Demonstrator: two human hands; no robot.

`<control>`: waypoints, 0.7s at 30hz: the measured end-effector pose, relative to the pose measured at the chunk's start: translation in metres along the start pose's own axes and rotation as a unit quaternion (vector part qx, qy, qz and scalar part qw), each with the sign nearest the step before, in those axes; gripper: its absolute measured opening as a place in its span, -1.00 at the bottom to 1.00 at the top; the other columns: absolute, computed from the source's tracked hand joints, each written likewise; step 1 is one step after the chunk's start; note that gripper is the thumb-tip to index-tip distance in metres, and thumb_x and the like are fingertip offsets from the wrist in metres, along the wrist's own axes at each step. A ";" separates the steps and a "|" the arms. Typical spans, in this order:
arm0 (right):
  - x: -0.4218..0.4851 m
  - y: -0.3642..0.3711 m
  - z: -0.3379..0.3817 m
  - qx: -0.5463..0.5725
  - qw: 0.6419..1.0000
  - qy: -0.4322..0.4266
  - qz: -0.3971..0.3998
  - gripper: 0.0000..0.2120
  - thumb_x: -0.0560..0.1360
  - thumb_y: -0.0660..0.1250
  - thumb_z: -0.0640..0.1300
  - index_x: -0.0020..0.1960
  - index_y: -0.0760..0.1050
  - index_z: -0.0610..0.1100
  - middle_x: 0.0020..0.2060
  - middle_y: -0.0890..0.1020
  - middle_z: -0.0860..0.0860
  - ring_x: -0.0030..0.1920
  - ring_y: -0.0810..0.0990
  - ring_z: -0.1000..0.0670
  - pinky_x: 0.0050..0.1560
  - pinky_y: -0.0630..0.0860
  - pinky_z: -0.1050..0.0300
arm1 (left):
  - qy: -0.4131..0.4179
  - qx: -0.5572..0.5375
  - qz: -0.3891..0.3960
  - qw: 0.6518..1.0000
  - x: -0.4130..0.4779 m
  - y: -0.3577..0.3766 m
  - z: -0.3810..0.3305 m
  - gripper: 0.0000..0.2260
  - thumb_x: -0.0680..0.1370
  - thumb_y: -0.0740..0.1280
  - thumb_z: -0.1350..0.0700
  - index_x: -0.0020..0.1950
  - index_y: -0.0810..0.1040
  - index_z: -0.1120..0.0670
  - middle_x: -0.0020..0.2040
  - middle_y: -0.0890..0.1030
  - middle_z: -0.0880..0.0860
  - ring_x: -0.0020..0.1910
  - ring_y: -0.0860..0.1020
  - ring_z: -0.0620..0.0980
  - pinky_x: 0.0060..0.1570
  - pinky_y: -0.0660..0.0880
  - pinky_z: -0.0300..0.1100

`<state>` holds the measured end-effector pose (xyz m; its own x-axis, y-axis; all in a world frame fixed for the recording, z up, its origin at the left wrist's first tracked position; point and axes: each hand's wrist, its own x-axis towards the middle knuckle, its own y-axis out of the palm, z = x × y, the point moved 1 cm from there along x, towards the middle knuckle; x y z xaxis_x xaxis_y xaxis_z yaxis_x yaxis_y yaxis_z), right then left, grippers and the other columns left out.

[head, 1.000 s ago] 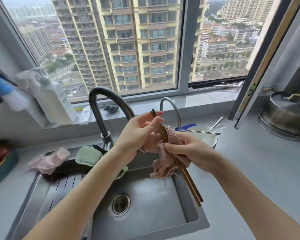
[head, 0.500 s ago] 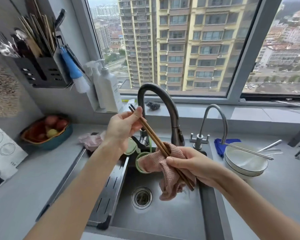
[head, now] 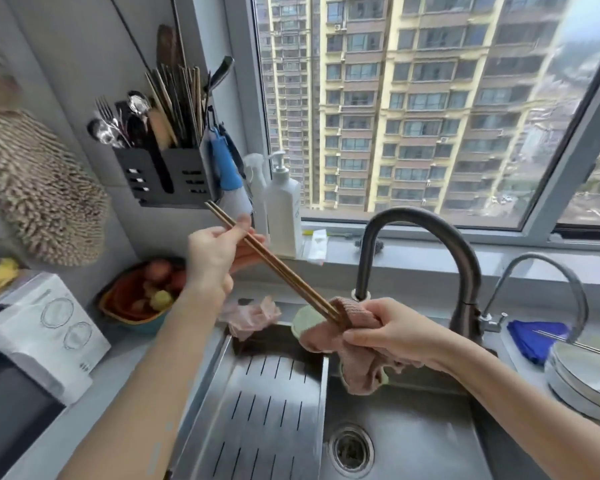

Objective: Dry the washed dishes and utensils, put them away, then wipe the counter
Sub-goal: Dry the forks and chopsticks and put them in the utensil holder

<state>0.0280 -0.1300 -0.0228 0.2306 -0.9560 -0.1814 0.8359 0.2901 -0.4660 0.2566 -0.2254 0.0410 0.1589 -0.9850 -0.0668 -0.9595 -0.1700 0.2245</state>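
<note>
My left hand (head: 215, 258) pinches a pair of brown wooden chopsticks (head: 278, 268) near their upper end, above the sink's left side. The chopsticks slant down to the right, and their lower tips sit just inside a pink cloth (head: 354, 341). My right hand (head: 392, 330) grips that cloth in front of the dark faucet (head: 430, 237). The upper ends of the chopsticks reach just under a black wall-mounted utensil holder (head: 174, 174), which is filled with chopsticks, spoons and forks. Stacked white bowls (head: 582, 379) with a metal chopstick across them stand on the counter at the right.
The steel sink (head: 406, 427) has a slotted drain tray (head: 257, 403) on its left. Behind it lie a crumpled pink rag (head: 253, 317), a green sponge (head: 302, 320), a soap bottle (head: 284, 216) and a fruit bowl (head: 142, 296). A white appliance (head: 39, 334) stands left, a blue cloth (head: 534, 337) right.
My left hand has drawn the chopsticks up and left out of the cloth, toward the utensil holder. The view has swung left, bringing the holder fully into sight.
</note>
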 end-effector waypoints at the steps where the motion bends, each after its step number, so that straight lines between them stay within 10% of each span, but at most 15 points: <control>1: 0.009 0.001 0.007 -0.042 0.999 0.002 -0.010 -0.85 0.47 0.42 -0.13 0.01 0.59 -0.16 -0.13 0.69 -0.01 -0.10 0.66 0.04 0.02 0.60 0.04 | 0.027 0.006 -0.032 0.999 0.017 -0.016 -0.012 -0.80 0.50 0.40 0.14 -0.23 0.52 0.23 -0.50 0.62 0.06 -0.48 0.63 -0.04 -0.48 0.56 -0.21; 13: 0.123 0.007 0.147 -0.179 0.981 -0.069 -0.027 -0.62 0.42 0.46 -0.18 0.14 0.49 0.15 -0.05 0.66 0.13 -0.06 0.64 0.10 0.02 0.60 0.06 | 0.311 0.019 -0.174 0.934 0.158 -0.086 -0.161 -0.92 0.44 0.45 0.13 -0.21 0.60 0.10 -0.36 0.59 0.02 -0.33 0.62 0.04 -0.18 0.63 0.00; 21: 0.158 0.006 0.191 -0.287 0.954 -0.074 -0.037 -0.56 0.41 0.42 -0.14 0.23 0.49 0.16 0.00 0.65 0.15 -0.04 0.63 0.11 -0.04 0.60 0.12 | 0.340 -0.004 -0.151 0.928 0.200 -0.097 -0.198 -0.91 0.42 0.46 0.10 -0.28 0.61 0.01 -0.39 0.62 -0.05 -0.37 0.65 -0.02 -0.20 0.64 0.02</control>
<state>0.1647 -0.2882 0.1115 0.2856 -0.9580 -0.0256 0.4518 0.1581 -0.8780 0.4274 -0.4115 0.1983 0.5332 -0.6821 0.5005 -0.8459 -0.4386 0.3034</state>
